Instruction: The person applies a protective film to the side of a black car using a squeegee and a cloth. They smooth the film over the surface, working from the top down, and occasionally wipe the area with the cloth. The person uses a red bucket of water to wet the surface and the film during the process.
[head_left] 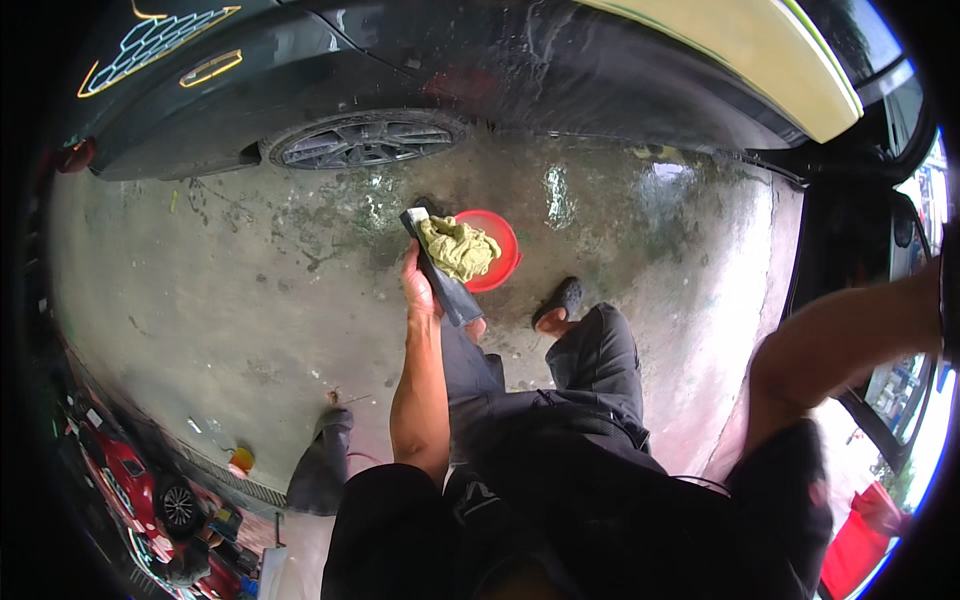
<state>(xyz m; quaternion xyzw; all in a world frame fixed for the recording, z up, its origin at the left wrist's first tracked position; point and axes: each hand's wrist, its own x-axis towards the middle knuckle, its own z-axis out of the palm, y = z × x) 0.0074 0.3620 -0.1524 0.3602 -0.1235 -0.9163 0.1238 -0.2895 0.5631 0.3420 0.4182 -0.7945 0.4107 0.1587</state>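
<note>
My left hand (420, 288) is closed around the near-left edge of a long, dark, flat block (450, 290). A crumpled, wet-looking yellow-green cloth (460, 248) lies against the block's upper part; whether my fingers also grip it is hidden. Behind and below the cloth, a round red bucket (508, 250) stands on the floor, partly covered from view. My bare right arm reaches out to the right beside a dark open vehicle door (845, 240). The right hand itself is cut off by the picture's rim.
A dark car body with a spoked wheel (365, 142) spans the far side, a pale yellow panel (740, 60) above it. The concrete floor (270, 260) has wet patches. Another person's dark-trousered leg (322, 465) stands at lower left, near a small yellow container (241, 461) and a red car (118, 470).
</note>
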